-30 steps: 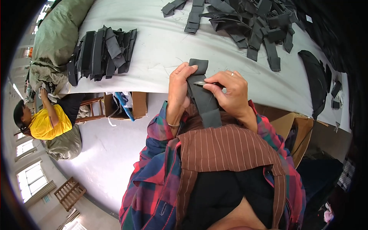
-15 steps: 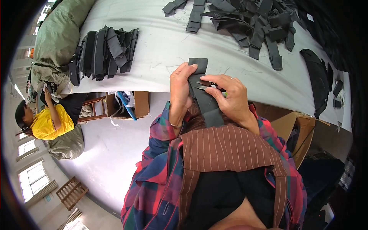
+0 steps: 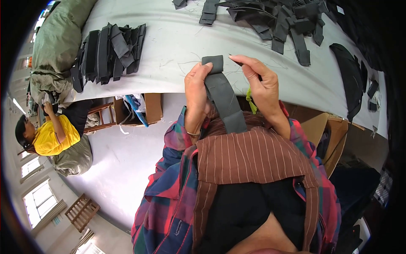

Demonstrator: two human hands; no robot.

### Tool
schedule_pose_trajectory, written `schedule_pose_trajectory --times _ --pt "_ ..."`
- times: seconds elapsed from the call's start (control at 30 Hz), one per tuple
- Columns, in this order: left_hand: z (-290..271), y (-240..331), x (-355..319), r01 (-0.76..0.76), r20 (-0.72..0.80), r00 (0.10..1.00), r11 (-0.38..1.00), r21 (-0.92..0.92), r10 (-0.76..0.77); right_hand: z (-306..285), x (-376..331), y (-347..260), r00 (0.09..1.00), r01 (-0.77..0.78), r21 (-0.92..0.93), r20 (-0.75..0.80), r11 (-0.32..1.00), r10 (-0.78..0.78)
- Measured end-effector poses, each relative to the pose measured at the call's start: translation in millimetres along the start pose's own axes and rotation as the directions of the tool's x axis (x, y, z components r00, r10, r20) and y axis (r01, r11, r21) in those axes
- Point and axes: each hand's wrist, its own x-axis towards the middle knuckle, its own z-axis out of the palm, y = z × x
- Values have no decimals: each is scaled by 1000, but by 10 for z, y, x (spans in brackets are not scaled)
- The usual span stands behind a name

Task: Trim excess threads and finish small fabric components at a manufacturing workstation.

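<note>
My left hand (image 3: 197, 86) is closed round a dark grey fabric strip (image 3: 224, 95), its thumb pressing near the folded top end. From there the strip hangs down toward my brown striped apron (image 3: 249, 158). To the right, apart from the strip, my right hand (image 3: 262, 80) is closed on a pair of thread snips (image 3: 237, 62). Only their dark pointed end shows past the fingertips; the palm hides the rest. A yellow-green band (image 3: 251, 102) dangles below that hand.
On the white-covered table (image 3: 169, 55) lie a row of dark strips (image 3: 108, 53) at left and a loose heap of strips (image 3: 279, 25) at far right. A curved black piece (image 3: 346, 80) rests near the right edge. A person in yellow (image 3: 57, 135) works at left. Cardboard boxes (image 3: 153, 108) stand below.
My right hand has moved away from the strip, up and to the right, with the snips. The left hand keeps its hold on the strip. The view has shifted slightly.
</note>
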Motion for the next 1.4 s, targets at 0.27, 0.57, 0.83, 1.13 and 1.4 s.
schedule_pose_trajectory --times 0.27,0.57,0.83,1.13,1.4 --pt "14 4 51 -26 -83 996 995 -94 18 -85 -119 -237 966 32 -173 258 984 14" --pt "68 43 56 -112 -39 993 994 -1 111 -22 -115 -187 939 202 -443 342 873 -43" --pt "132 92 20 -100 -44 994 995 27 101 47 -129 -118 955 262 -429 244 864 -169" --pt "-41 8 91 57 -128 990 996 -66 -65 -124 93 -251 975 60 -202 222 978 -14" --pt "-43 24 84 -28 -100 995 999 32 31 -64 -106 -242 927 150 -280 373 948 -36"
